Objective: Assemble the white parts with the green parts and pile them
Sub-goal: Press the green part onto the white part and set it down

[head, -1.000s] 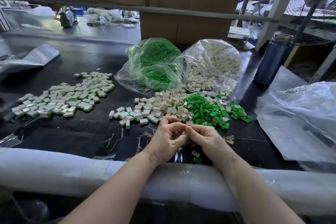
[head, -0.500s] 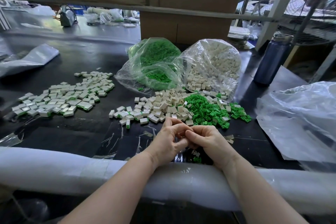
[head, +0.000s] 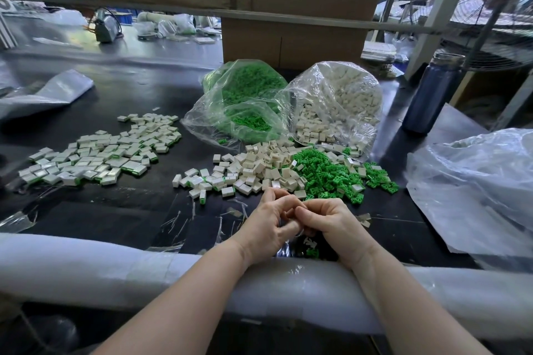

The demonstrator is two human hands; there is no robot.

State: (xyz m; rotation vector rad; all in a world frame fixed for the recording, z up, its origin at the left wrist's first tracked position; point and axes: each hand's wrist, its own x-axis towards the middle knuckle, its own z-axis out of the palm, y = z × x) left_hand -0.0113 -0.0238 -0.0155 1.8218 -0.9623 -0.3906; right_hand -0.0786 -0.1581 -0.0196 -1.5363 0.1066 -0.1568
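Note:
My left hand and my right hand meet fingertip to fingertip just above the black table's near edge. Their fingers curl round a small part that stays hidden between them. Right behind the hands lie a heap of loose white parts and a heap of green parts. A spread pile of assembled white-and-green pieces sits at the left. Two loose green parts lie under my right hand.
Two open clear bags stand behind the heaps, one of green parts and one of white parts. A dark blue bottle stands at the right, near a large crumpled plastic bag. White foam padding covers the table's front edge. Cardboard boxes stand behind.
Both hands stay together at the same spot. Their fingers have shifted slightly against each other, working the small piece between them.

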